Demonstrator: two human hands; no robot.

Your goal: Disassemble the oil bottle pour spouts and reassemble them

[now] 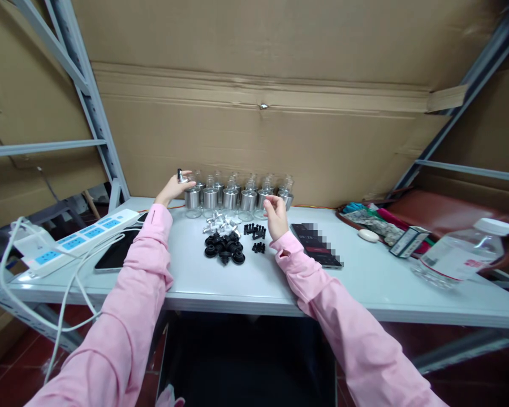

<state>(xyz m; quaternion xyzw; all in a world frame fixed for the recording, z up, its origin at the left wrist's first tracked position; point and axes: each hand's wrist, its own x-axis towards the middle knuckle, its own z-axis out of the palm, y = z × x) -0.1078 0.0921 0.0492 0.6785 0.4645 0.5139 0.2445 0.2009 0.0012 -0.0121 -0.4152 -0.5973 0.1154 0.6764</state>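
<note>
Glass bottles with silver metal bands (231, 199) stand upright in rows at the back of the table. At their left end, my left hand (175, 186) is closed on a small silver piece with a black tip (180, 175), its fingers close to the leftmost bottle. My right hand (276, 213) is raised in front of the bottles on the right, thumb and fingers drawn together; whatever may be between them is hidden. Between my hands lie loose silver-white pieces (220, 223), a pile of round black stoppers (224, 247) and small black parts (254, 230).
A phone (316, 244) lies right of my right hand. Left are a white power strip (85, 242), cables and a dark tablet-like device (116, 251). Farther right stand a water bottle (462, 254), a small box (409, 242) and a white oval object (368, 235). Cardboard (258, 135) walls the back.
</note>
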